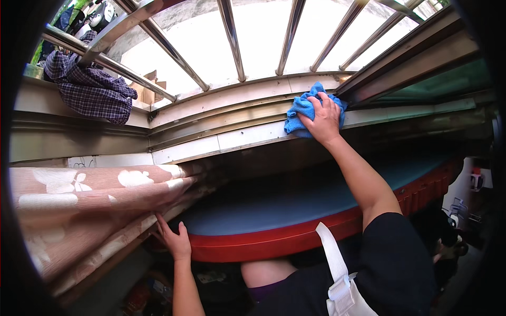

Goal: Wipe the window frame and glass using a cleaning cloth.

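Observation:
A crumpled blue cloth [300, 114] lies under my right hand [326, 118], pressed on the metal window track [221, 122] and the white tiled sill [253, 136], close to the sliding window frame [403, 59]. The fingers bend over the cloth and its folds bunch around them. My left hand [174, 239] is low at the left, at the edge of a pink-brown curtain with pale flower shapes [99, 193], beside the rounded corner of a red-edged table [253, 247]. Its thumb is spread, and some fingertips are hidden against the curtain, so whether they grip it is unclear.
Shiny metal window bars [231, 39] stand beyond the track. A dark checked cloth [95, 89] hangs over the bars at the left. The table's dark bluish top [276, 205] lies below the sill. Green-tinted glass [438, 85] is at the right.

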`<action>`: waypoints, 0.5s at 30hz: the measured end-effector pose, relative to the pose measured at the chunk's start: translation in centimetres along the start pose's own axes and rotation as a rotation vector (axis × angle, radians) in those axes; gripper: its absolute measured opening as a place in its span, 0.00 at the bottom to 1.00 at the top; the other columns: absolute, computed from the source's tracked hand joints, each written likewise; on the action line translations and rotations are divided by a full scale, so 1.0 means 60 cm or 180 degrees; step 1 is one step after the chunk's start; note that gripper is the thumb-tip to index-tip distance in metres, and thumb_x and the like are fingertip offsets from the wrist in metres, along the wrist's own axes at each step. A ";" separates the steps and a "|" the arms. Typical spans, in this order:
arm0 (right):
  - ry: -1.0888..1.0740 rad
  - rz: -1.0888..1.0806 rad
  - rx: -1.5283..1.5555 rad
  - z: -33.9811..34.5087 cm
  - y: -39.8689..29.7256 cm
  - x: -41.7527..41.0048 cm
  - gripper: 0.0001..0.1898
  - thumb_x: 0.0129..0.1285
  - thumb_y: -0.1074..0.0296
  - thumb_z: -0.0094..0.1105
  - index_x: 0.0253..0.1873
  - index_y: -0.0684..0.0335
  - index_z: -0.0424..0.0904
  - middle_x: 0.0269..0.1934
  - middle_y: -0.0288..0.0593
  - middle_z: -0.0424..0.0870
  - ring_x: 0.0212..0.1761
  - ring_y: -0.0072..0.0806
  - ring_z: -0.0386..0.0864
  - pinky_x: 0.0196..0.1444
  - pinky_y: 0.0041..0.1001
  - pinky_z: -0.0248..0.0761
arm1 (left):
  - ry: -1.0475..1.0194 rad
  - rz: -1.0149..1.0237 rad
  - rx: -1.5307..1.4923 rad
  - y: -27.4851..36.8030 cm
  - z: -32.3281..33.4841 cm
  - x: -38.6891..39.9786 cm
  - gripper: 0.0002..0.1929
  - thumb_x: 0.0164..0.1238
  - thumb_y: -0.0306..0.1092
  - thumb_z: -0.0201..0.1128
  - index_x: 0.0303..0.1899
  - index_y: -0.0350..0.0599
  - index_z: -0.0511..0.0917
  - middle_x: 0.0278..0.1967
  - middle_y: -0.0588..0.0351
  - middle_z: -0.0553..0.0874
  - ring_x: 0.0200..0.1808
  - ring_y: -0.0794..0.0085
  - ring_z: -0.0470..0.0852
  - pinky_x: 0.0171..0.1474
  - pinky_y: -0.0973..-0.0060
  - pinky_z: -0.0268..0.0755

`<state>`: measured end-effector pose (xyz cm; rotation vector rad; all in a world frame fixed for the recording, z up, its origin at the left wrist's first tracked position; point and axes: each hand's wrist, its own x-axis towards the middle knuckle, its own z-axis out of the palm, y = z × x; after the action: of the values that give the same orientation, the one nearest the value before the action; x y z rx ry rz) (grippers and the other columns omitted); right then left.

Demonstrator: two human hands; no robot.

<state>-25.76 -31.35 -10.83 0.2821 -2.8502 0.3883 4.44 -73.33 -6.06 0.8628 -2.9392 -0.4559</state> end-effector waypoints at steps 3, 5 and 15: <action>0.0031 -0.0040 -0.0112 -0.022 -0.014 0.008 0.29 0.55 0.39 0.65 0.54 0.54 0.80 0.58 0.47 0.73 0.61 0.41 0.70 0.63 0.41 0.58 | 0.0002 0.0017 -0.0004 -0.003 -0.005 -0.001 0.45 0.59 0.32 0.65 0.76 0.45 0.49 0.72 0.40 0.61 0.75 0.49 0.56 0.76 0.44 0.29; -0.1313 0.0030 -0.0569 -0.076 -0.040 0.034 0.28 0.56 0.36 0.62 0.50 0.54 0.83 0.50 0.46 0.78 0.56 0.39 0.74 0.57 0.39 0.63 | 0.0002 0.0001 -0.0007 -0.007 -0.008 -0.003 0.45 0.59 0.32 0.65 0.76 0.45 0.49 0.72 0.40 0.61 0.75 0.49 0.55 0.76 0.44 0.29; -0.1035 0.0118 -0.0952 0.006 -0.104 0.131 0.16 0.59 0.47 0.62 0.38 0.54 0.87 0.39 0.38 0.84 0.48 0.34 0.79 0.53 0.38 0.62 | -0.0035 -0.0039 0.0038 -0.002 -0.002 -0.001 0.43 0.61 0.33 0.64 0.75 0.45 0.49 0.73 0.42 0.61 0.75 0.50 0.56 0.76 0.45 0.28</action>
<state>-31.94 -38.59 -7.57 0.2534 -3.1775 -0.0905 4.57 -73.44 -5.98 0.8830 -2.9511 -0.4457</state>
